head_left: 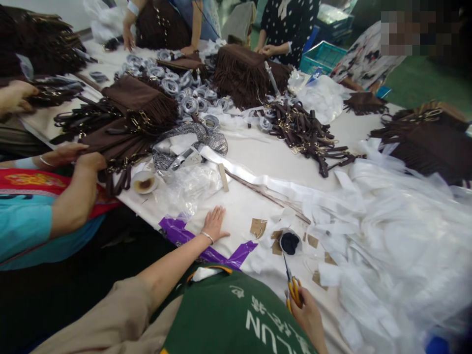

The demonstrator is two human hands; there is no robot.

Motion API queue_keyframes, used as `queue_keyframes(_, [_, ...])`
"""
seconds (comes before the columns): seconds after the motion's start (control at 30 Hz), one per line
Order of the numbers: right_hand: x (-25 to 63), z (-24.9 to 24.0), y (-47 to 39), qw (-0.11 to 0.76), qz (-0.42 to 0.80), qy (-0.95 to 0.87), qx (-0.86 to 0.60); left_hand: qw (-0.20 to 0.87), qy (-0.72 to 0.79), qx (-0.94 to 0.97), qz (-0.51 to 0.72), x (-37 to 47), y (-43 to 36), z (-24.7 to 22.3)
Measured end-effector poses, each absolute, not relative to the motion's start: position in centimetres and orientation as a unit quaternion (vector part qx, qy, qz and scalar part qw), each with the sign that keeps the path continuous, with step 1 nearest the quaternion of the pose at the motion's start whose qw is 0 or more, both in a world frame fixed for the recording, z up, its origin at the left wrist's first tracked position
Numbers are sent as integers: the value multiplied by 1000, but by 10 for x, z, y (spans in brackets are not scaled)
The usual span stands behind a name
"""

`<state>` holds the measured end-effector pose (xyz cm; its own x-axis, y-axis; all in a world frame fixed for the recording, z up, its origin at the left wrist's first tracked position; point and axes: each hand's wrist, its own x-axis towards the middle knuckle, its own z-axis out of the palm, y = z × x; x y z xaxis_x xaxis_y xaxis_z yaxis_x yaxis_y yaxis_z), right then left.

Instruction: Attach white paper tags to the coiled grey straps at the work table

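In the head view, the left hand (214, 223) is lying flat and spread wide on the white table (258, 162), fingers pointing toward twelve o'clock, holding nothing, just beside a strip of purple tape (206, 246) at its six o'clock. The right hand (308, 317) is gripping yellow-handled scissors (293, 287), blades pointing toward eleven o'clock. A small round cup (290, 242) with dark contents is sitting near the blade tips, among brown paper tags (258, 227). White ribbon (387, 221) is piling up at three o'clock.
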<state>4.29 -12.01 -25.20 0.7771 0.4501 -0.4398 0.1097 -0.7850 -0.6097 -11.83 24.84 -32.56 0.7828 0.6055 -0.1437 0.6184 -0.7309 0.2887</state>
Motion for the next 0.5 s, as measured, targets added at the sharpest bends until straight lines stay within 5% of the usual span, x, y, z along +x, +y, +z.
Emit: queue_keyframes(0.5, [16, -222, -151, 412, 208, -8, -887, 146, 143, 975, 85, -76, 332, -336])
